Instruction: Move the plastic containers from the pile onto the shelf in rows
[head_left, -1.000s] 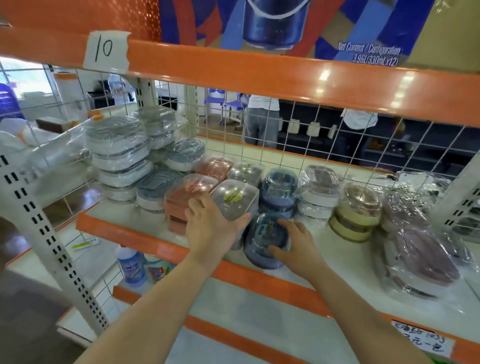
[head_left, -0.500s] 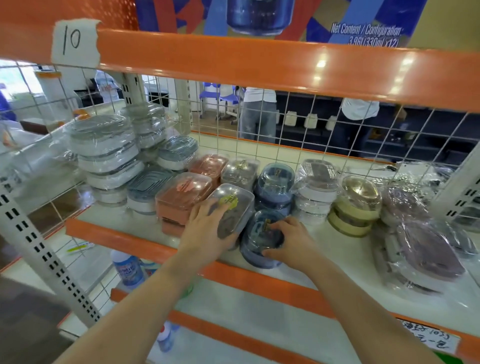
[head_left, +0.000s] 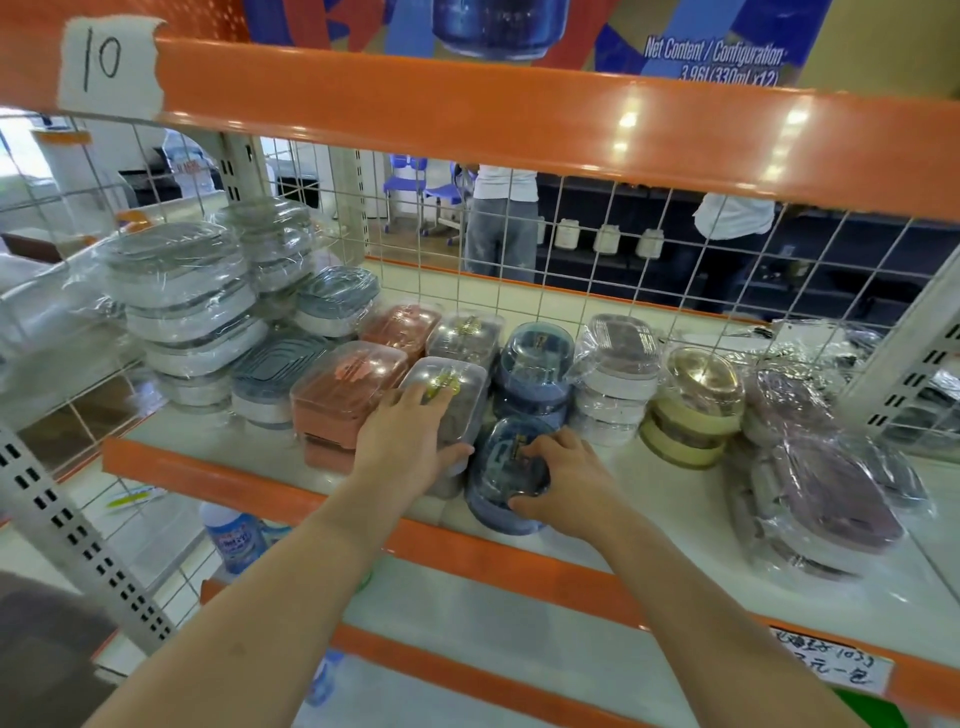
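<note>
Head view looks down at a white shelf (head_left: 675, 499) with an orange front rail, where wrapped plastic containers stand in rows. Left hand (head_left: 410, 441) lies over the clear grey container (head_left: 452, 395) at the front of the shelf, fingers spread along its lid and thumb hooked round its near end, grasping it. Just beside it to the right, the right hand (head_left: 566, 480) clasps the round blue container (head_left: 506, 483), fingers curled on its lid and thumb on the near rim. A pink container (head_left: 348, 389) touches the grey one's left side. Behind stand another blue container (head_left: 535, 364), a white stack (head_left: 615, 384) and a cream stack (head_left: 693, 410). Purple containers (head_left: 826, 488) lie heaped at the right.
</note>
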